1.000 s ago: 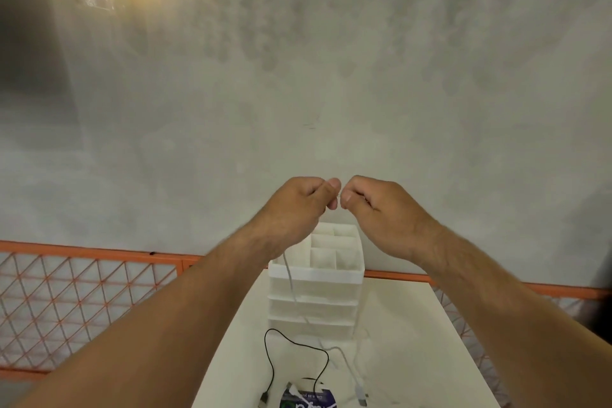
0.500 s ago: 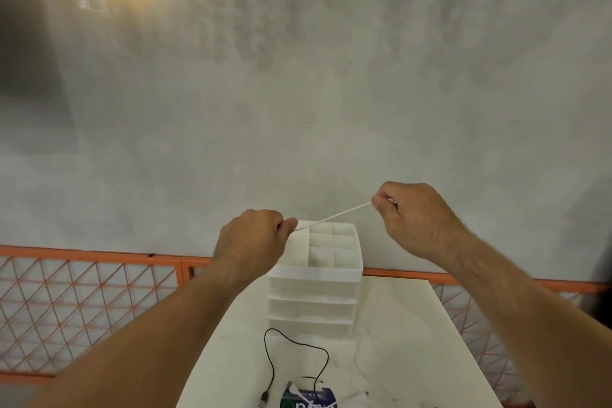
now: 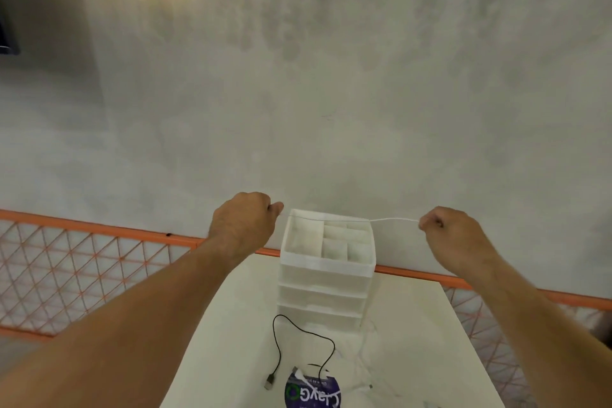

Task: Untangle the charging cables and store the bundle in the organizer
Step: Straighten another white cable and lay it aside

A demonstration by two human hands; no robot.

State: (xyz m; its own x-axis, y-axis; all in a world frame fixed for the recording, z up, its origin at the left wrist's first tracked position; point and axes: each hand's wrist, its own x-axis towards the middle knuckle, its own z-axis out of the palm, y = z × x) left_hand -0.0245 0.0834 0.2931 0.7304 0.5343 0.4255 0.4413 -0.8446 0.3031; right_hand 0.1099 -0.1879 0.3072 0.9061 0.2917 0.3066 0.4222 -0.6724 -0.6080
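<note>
Above the organizer I hold the white cable stretched straight. Left grip and right grip each pinch it, likely to check for knots. Black cable lies loose on the table in front of the organizer, not yet bundled.

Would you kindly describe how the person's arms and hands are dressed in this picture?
Both are bare. The left hand and right hand wear no gloves, and no watch, band or bracelet shows at either wrist. The left forearm and right forearm are uncovered up to the picture's edge, with no sleeve in view.
</note>
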